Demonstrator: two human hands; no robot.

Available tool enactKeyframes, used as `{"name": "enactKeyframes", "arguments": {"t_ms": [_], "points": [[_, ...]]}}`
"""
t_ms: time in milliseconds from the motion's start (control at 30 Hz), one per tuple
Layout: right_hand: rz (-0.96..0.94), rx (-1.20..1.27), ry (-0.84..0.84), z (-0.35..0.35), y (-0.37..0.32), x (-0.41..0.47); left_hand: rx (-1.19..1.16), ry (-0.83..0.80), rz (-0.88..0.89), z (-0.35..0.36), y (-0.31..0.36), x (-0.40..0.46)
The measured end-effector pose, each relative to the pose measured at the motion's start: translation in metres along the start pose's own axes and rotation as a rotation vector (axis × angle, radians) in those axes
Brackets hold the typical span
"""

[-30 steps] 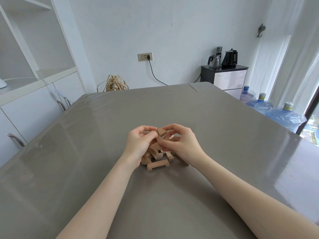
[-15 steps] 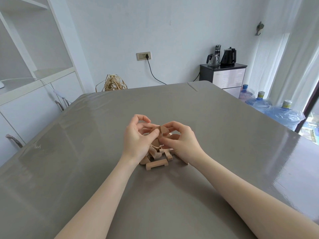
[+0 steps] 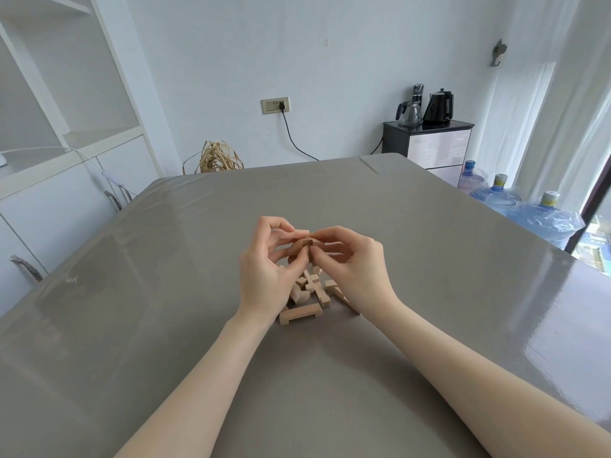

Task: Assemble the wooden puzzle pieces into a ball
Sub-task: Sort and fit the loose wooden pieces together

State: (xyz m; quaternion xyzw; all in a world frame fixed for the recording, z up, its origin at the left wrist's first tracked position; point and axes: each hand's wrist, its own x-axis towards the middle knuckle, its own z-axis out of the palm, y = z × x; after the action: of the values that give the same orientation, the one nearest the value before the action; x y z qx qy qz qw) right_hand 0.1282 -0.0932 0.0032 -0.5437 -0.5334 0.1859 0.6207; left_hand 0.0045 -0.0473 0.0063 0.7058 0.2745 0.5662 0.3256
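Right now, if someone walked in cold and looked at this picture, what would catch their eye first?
Most likely the two hands meeting over the middle of the grey table: the left hand and right hand pinch small wooden pieces together between their fingertips. Just below them, a loose pile of wooden puzzle pieces lies on the table, with a bracket-shaped bar nearest the person.

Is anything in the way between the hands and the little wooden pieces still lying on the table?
Nothing visible. The left hand and right hand hold two pieces just above the loose pile on the grey table, with only open air below them.
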Motion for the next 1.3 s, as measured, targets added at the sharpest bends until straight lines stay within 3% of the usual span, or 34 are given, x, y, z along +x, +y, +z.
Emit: {"name": "enactKeyframes", "arguments": {"t_ms": [233, 600, 967, 1300], "points": [[-0.110, -0.052, 0.030, 0.000, 0.002, 0.000, 0.031, 0.043, 0.107, 0.002, 0.001, -0.003], [-0.108, -0.024, 0.003, 0.000, -0.001, 0.001, 0.161, 0.121, 0.245, 0.005, -0.006, -0.004], [0.019, -0.016, -0.059, -0.003, -0.001, 0.006, 0.125, 0.043, 0.075, 0.008, -0.004, -0.001], [0.167, -0.035, -0.003, 0.000, -0.001, 0.009, 0.242, -0.050, 0.109, 0.010, -0.002, 0.001]]}}
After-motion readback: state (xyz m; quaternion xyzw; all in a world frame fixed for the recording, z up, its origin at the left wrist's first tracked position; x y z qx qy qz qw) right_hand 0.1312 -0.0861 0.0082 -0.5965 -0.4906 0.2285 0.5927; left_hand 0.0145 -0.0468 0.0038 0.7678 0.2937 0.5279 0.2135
